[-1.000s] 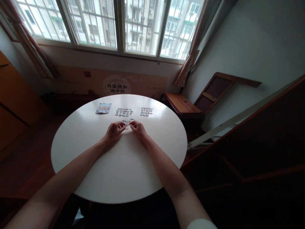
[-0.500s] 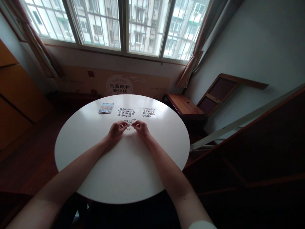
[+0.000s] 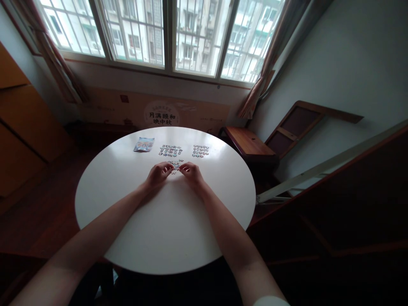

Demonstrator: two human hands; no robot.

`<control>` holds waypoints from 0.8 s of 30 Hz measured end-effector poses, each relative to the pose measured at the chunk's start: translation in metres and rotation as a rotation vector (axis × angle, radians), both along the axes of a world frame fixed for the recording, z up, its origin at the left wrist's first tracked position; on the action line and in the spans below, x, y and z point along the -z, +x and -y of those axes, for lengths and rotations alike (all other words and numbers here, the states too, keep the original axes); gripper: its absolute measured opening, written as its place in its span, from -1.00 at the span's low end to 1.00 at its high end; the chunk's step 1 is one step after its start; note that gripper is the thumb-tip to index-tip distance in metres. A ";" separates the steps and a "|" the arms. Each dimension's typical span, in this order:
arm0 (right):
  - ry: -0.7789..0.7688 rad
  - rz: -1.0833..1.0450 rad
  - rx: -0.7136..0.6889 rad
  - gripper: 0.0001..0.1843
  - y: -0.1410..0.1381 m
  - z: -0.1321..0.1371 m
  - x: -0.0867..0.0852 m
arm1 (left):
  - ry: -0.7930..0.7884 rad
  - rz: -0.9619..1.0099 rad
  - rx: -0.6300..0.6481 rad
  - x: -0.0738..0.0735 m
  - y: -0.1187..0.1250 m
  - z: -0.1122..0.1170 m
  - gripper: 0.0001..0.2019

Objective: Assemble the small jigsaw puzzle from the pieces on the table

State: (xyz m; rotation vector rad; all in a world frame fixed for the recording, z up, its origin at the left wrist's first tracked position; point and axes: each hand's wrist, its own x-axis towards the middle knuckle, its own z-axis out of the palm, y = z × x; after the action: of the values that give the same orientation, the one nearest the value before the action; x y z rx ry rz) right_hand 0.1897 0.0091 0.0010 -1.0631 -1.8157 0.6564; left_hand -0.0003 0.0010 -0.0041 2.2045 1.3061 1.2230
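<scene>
Reaches both bare forearms forward over the round white table, with a pale sleeve at the right arm. Brings the left hand and the right hand in from either side, nearly meeting over a small near cluster of puzzle pieces. Keeps the grip narrow on both sides, thumb and forefinger close together in each hand. Cannot tell a held piece from one merely touched, nor joined pieces from loose ones, at so small a size. Keeps the same pose as a second ago, with the same slight gap between the fingertips and no clear change in the cluster. Differs mainly in the view: now turned a touch to the left, sliding hands, table and pieces together a little rightward.

Has beyond the fingers a middle group of pieces in uneven rows and a right group of pieces in neater ones, both unmoved on the table. Has a colourful packet lying left of them, unmoved too. Shows past the far rim a wooden seat at right, then a tan printed panel below barred windows.
</scene>
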 end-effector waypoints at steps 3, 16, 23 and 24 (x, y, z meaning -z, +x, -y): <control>-0.007 -0.004 -0.012 -0.91 0.000 0.001 0.001 | 0.000 -0.004 -0.004 -0.001 0.000 0.001 -0.79; -0.018 0.308 0.613 -0.78 0.041 -0.002 -0.017 | -0.058 -0.025 0.009 -0.002 0.003 0.001 -0.73; -0.178 0.433 0.780 -0.77 0.067 -0.008 -0.007 | -0.034 -0.038 0.040 -0.002 0.003 0.002 -0.78; -0.170 0.439 0.781 -0.77 0.067 -0.008 -0.006 | -0.031 -0.039 0.046 -0.002 0.003 0.002 -0.78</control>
State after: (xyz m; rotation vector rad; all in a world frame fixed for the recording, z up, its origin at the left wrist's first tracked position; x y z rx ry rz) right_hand 0.2567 0.0171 0.0071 -1.9938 -1.5062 0.0983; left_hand 0.0027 -0.0009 -0.0017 2.2348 1.2737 1.1412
